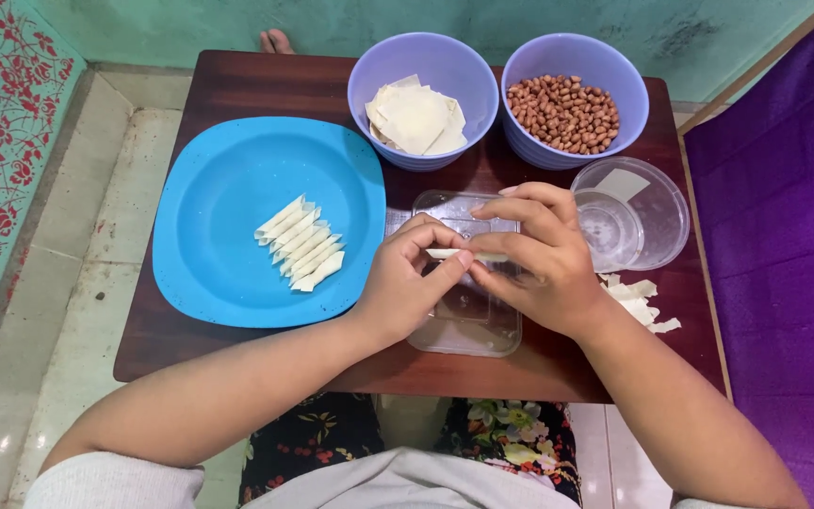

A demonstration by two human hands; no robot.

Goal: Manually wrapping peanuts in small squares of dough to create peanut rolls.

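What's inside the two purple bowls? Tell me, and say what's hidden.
The left purple bowl holds stacked pale dough sheets; the right purple bowl holds peanuts. Whatever lies beneath either pile is covered.

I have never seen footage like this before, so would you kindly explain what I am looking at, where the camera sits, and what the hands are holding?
There is one picture, taken by a camera worn on a person's head and looking down, so the two bare arms coming up from the bottom edge are that person's own. No machine is involved.

The left hand and right hand meet over a clear plastic tray and pinch a small pale dough roll between their fingers.

They work on a low dark wooden table. On it lie a blue plate holding a row of finished rolls, a lilac bowl of square wrappers, a lilac bowl of peanuts, a clear round container and some dough scraps.
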